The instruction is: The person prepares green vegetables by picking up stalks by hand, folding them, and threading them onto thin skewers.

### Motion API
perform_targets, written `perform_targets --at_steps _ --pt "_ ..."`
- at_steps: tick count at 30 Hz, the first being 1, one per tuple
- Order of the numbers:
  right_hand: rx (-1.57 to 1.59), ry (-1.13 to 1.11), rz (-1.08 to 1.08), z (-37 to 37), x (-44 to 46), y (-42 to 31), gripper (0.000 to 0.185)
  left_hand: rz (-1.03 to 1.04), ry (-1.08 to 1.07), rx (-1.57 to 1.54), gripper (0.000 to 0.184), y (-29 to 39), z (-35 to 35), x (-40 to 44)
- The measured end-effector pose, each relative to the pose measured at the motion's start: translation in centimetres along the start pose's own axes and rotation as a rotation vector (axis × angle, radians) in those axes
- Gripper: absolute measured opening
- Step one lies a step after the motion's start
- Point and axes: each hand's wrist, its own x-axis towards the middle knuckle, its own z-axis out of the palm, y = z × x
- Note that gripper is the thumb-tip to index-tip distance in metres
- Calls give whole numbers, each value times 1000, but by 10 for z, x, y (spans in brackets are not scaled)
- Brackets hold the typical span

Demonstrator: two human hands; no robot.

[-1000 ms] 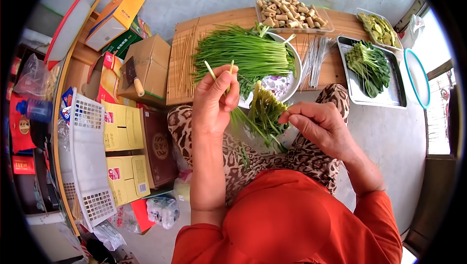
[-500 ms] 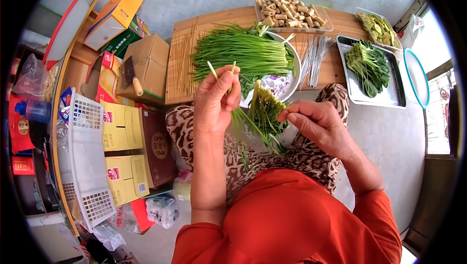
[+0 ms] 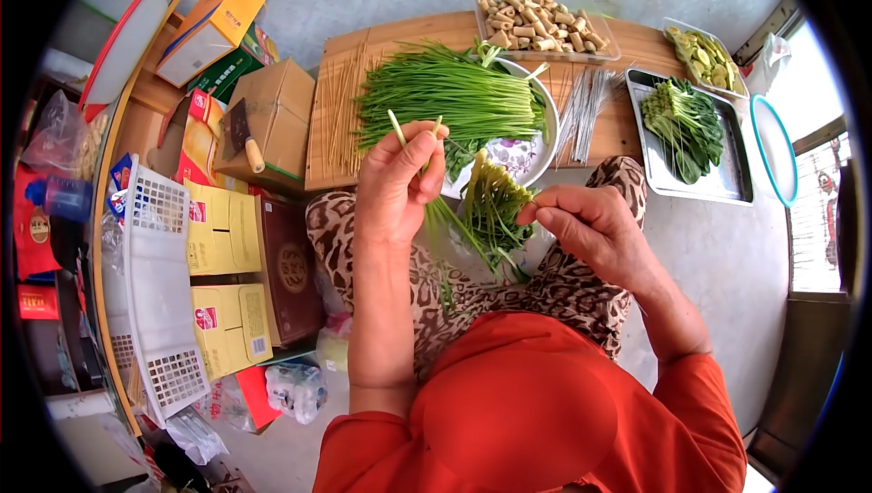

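In my left hand point(image 3: 400, 175), raised in front of my lap, the thumb and fingers pinch a few garlic chives point(image 3: 445, 216); their pale ends stick up above the fingers and the green leaves trail down to the right. My right hand point(image 3: 595, 229) is closed at the right end of a skewer of chives point(image 3: 495, 211), whose folded green bundles hang in a row over my lap. The stick itself is mostly hidden. Beyond my hands, a large heap of long chives point(image 3: 454, 98) lies across a white patterned bowl point(image 3: 548, 152).
Bamboo skewers point(image 3: 336, 111) and metal skewers point(image 3: 589, 116) lie on the wooden table point(image 3: 400, 34). Around it are a tub of tan rolled pieces point(image 3: 545, 25), a metal tray point(image 3: 740, 179) with skewered greens and a sliced-vegetable tub point(image 3: 704, 57). Boxes point(image 3: 227, 229) and a cleaver point(image 3: 247, 139) are left.
The view has shifted slightly. Both hands keep nearly the same pose and hold; the hanging chive leaves have moved a little.
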Motion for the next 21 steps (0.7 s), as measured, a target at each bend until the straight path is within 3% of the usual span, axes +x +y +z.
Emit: perform_targets --at_steps 13,16,21 --pt "137 -46 29 0 0 3 20 -22 -26 26 16 5 -3 -2" --pt "172 -36 21 2 3 2 20 -133 -46 100 15 -1 6 -5" --pt "177 -16 35 -1 6 6 20 -20 52 219 19 -6 13 -4"
